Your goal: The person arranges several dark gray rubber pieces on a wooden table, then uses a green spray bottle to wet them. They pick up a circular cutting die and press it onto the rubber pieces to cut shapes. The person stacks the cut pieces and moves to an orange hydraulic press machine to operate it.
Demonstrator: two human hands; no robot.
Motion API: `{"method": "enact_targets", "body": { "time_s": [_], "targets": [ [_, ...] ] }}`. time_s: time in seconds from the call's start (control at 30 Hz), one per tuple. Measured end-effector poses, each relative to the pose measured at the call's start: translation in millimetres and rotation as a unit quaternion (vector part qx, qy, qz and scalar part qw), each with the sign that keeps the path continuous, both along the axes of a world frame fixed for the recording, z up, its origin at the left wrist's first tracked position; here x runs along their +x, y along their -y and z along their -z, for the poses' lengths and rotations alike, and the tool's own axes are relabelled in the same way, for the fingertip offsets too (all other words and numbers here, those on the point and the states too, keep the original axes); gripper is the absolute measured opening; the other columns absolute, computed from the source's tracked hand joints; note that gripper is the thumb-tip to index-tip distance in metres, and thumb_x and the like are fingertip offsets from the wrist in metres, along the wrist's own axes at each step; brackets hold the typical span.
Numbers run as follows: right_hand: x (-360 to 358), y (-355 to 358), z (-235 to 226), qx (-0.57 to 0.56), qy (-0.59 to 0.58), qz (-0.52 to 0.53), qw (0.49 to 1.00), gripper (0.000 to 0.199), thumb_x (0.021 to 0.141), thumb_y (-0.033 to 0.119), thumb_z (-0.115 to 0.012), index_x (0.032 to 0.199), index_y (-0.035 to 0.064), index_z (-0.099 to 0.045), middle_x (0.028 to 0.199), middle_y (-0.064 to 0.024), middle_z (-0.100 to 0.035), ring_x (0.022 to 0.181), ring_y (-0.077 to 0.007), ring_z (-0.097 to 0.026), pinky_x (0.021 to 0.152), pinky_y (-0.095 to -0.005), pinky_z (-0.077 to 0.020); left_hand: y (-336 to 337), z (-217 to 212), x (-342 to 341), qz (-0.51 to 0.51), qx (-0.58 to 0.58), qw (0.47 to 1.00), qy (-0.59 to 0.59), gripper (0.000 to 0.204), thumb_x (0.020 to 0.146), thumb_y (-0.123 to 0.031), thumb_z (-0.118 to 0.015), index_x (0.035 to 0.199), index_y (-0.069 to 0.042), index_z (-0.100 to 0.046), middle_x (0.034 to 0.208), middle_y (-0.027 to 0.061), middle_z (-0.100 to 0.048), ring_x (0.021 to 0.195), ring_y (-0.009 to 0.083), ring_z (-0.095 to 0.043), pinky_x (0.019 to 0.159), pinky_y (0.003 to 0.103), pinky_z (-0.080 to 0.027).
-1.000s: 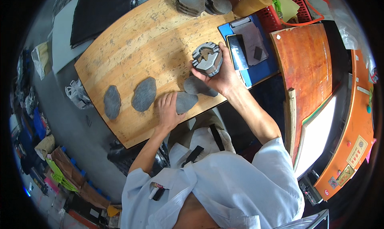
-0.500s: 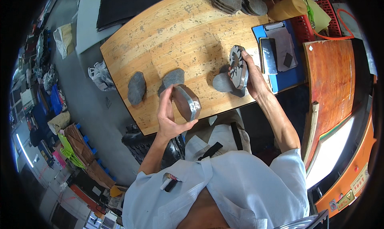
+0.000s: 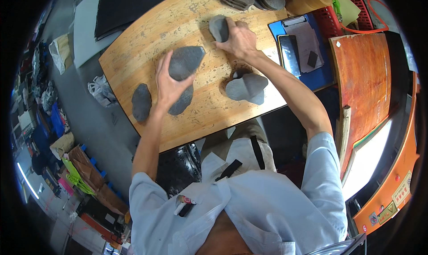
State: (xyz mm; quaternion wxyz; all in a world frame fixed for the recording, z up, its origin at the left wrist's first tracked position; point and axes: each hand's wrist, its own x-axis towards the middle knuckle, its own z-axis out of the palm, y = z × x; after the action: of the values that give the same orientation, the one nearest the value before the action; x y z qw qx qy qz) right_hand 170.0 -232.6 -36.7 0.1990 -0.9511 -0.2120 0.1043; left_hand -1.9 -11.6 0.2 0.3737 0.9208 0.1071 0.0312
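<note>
Overlapping grey pads (image 3: 249, 88) lay left of the phone (image 3: 289, 54), nearer in; well left of it, left hand (image 3: 169, 85) held a dark block (image 3: 186, 62); left of its far end, right hand (image 3: 242, 40) gripped a grey block (image 3: 217, 28).

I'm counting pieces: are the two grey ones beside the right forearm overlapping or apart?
Overlapping: the upper piece covers part of the lower piece, which shows past its near edge.

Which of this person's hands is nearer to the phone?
Right. The right hand is a little to the left of the phone; the left hand is much farther left, beyond the right one.
</note>
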Motion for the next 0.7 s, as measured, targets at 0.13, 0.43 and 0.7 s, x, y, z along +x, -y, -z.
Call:
{"method": "enact_targets", "body": {
  "time_s": [0.13,0.43,0.7],
  "targets": [
    [2,-9,32,-0.054,0.054,-0.074,0.994,0.095,0.073,0.053,-0.087,0.141,-0.0048,-0.054,0.122,-0.0278,-0.065,0.117,-0.0393,-0.062,0.091,-0.0477,-0.0591,-30,35,25,0.036,0.044,0.997,-0.05,0.097,0.07,-0.023,-0.093,0.151,-0.001,-0.046,0.146,0.0216,-0.053,0.137,0.0358,-0.051,0.116,0.046,-0.042],
    [-73,58,-17,-0.023,0.001,-0.29,0.957,0.088,0.081,0.043,-0.085,0.146,-0.0041,-0.047,0.14,-0.0267,-0.057,0.13,-0.0412,-0.054,0.111,-0.0496,-0.0469,-48,62,11,0.096,0.14,0.984,-0.055,0.099,0.075,-0.028,-0.091,0.156,-0.005,-0.041,0.156,0.0181,-0.048,0.146,0.0359,-0.041,0.125,0.049,-0.028],
    [-99,111,-13,-0.038,-0.043,-0.357,0.932,0.095,0.072,0.037,-0.088,0.148,-0.003,-0.047,0.142,-0.0214,-0.058,0.131,-0.0389,-0.053,0.111,-0.0473,-0.0461,13,44,-109,-0.035,0.08,0.988,-0.13,0.105,0.075,-0.034,-0.091,0.156,0.002,-0.034,0.159,0.0236,-0.04,0.147,0.0411,-0.036,0.123,0.054,-0.028]
  ]
}}
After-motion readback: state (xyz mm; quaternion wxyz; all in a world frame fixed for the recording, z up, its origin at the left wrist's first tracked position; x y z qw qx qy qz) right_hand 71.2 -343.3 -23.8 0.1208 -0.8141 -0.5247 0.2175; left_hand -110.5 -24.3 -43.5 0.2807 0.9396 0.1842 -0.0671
